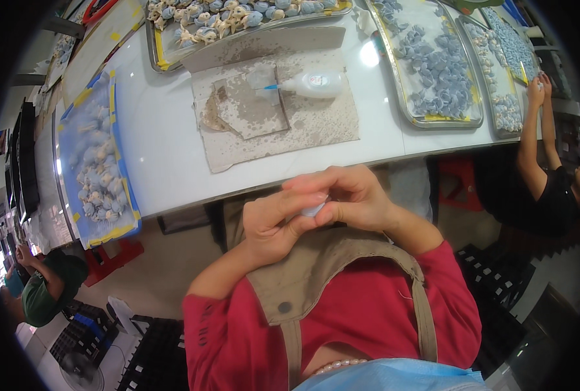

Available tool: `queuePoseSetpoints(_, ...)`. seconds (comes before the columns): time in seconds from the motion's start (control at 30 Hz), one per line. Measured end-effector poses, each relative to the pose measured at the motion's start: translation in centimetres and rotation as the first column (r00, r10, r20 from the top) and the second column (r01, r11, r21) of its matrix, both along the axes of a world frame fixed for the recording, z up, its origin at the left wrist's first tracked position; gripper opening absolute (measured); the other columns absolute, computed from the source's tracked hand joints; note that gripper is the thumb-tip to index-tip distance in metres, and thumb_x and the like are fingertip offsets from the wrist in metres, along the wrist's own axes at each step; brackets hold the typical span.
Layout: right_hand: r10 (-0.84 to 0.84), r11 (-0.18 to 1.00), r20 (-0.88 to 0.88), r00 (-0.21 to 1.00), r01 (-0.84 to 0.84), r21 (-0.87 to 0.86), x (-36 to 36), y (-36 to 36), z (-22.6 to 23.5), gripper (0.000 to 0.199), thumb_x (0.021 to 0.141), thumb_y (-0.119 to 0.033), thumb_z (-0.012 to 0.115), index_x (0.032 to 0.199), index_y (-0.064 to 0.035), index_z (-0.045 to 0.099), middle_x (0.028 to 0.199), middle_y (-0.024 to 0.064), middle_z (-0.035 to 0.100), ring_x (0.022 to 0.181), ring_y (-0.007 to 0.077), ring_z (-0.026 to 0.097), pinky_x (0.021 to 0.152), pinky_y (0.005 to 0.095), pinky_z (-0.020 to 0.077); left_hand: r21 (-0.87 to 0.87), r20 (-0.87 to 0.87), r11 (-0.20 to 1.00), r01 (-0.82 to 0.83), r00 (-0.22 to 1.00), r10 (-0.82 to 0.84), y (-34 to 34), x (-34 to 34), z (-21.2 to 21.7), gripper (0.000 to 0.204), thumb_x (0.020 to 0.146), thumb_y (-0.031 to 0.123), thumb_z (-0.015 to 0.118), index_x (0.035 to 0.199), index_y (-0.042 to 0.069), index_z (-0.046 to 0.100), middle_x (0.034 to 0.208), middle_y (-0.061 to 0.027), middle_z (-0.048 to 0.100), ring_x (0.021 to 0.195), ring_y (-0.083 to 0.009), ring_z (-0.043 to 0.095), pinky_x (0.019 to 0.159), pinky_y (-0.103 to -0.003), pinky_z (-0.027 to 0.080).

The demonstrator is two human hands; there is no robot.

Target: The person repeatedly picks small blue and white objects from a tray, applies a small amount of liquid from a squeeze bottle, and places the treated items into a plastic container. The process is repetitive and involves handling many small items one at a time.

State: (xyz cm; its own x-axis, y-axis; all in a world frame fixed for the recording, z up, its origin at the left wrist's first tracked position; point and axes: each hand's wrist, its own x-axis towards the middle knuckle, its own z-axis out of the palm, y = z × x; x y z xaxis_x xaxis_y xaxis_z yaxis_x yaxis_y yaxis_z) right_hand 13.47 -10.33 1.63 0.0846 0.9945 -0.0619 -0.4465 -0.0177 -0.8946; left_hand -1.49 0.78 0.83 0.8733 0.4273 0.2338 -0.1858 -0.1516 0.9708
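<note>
My left hand (270,218) and my right hand (361,199) meet in front of my chest, just off the table's near edge. Both are closed, fingertips pressed together around a small pale blue-white piece (313,210). Most of it is covered by my fingers, so its kind and full shape cannot be made out. Beyond my hands, a white squeeze bottle with a blue nozzle (317,85) lies on its side on a stained cardboard sheet (322,127).
A metal tray (426,122) of blue-grey petal-like pieces stands to the right. Another tray (154,49) at the back holds blue-and-cream pieces. On the left lies a blue-edged tray (117,146) of similar pieces. Co-workers sit at far right (537,189) and far left (55,287).
</note>
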Motion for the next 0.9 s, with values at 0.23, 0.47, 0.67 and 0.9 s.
queuePoseSetpoints(0.23,0.012,1.0,-0.176,0.984,-0.009,0.015,-0.5,0.6,1.0,0.042,0.086,-0.001,0.055,0.127,-0.0003,0.046,0.12,0.0085,0.053,0.108,0.013,0.05,0.095,0.0294,0.0384,-0.32,0.067,0.947,-0.01,0.997,0.034,-0.3,0.0,-0.3,0.029,0.082,0.014,0.065,0.107,0.0,0.06,0.105,-0.0144,0.063,0.096,-0.0207,0.062,0.082,-0.027,0.048)
queuePoseSetpoints(0.47,-0.031,0.998,-0.171,0.985,0.038,0.039,-0.2,0.0,-0.2,0.038,0.087,-0.005,0.052,0.124,-0.0012,0.047,0.127,0.0114,0.049,0.111,0.0145,0.048,0.095,0.0308,0.0372,-0.239,0.032,0.971,0.011,0.999,-0.004,-0.4,0.8,-0.3,0.029,0.081,0.011,0.066,0.107,-0.001,0.061,0.107,-0.015,0.063,0.098,-0.0217,0.062,0.085,-0.028,0.048)
queuePoseSetpoints(0.67,-0.043,0.999,-0.209,0.977,0.047,0.015,0.0,-0.2,-0.2,0.036,0.086,-0.006,0.052,0.121,-0.0007,0.048,0.13,0.0141,0.047,0.114,0.0178,0.048,0.097,0.0336,0.037,-0.187,0.011,0.982,-0.01,1.0,0.012,-0.4,0.9,0.0,0.028,0.08,0.011,0.068,0.104,-0.001,0.061,0.103,-0.0154,0.064,0.094,-0.0205,0.062,0.081,-0.029,0.048)
queuePoseSetpoints(0.9,-0.045,0.999,-0.179,0.983,0.041,-0.027,-0.1,1.2,-0.6,0.039,0.083,0.001,0.052,0.121,0.0012,0.048,0.13,0.0134,0.047,0.115,0.018,0.048,0.098,0.0325,0.0371,0.109,-0.203,0.992,-0.061,0.976,0.082,2.1,0.2,1.9,0.026,0.075,0.005,0.068,0.101,0.001,0.063,0.098,-0.011,0.066,0.09,-0.017,0.064,0.079,-0.027,0.049)
